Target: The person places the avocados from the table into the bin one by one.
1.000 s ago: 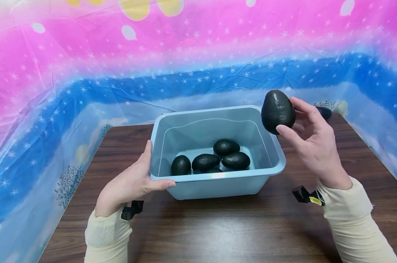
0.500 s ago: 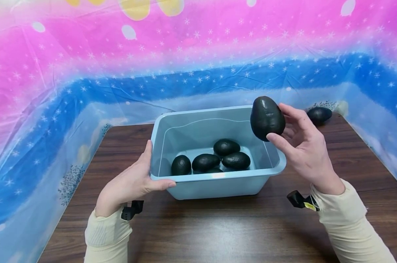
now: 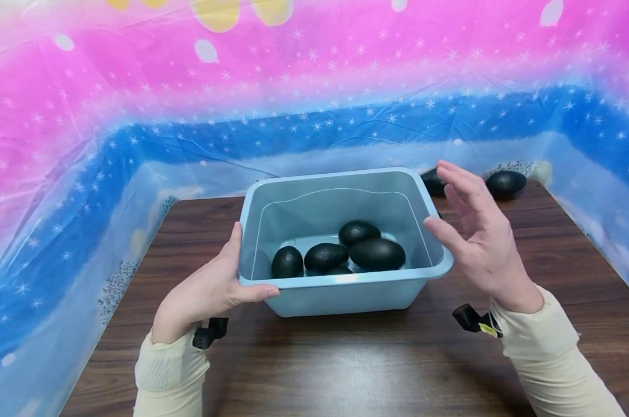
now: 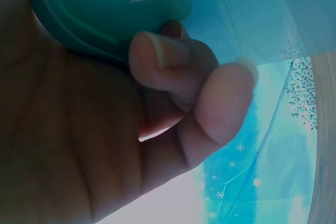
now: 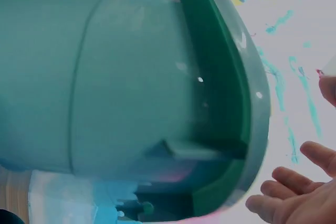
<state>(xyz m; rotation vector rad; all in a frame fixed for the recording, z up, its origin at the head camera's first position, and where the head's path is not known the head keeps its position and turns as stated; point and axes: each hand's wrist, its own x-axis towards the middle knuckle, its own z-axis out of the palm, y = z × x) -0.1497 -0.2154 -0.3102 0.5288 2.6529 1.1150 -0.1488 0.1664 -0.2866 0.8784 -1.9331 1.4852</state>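
Observation:
My left hand (image 3: 205, 289) grips the left end of a light blue plastic basin (image 3: 346, 298), with the thumb along its front rim. In the left wrist view the fingers (image 4: 226, 103) are bent beneath the rim. Several dark avocados lie in the basin, among them a larger-looking avocado (image 3: 378, 255) at the right, covering most of another. Whether it has settled or is still falling I cannot tell. My right hand (image 3: 483, 243) is at the basin's right rim, fingers spread and holding nothing. The right wrist view shows its fingertips (image 5: 286, 179) beside the basin's outer edge.
Two more avocados lie on the wooden table (image 3: 314, 365) at the back right: one avocado (image 3: 433, 181) partly hidden behind the basin and hand, another avocado (image 3: 506, 184) near the corner. A pink and blue patterned sheet (image 3: 293, 121) surrounds the table.
The right hand moved left over the basin's right end and let go of the avocado, which dropped among the others. The left hand and basin have stayed in place.

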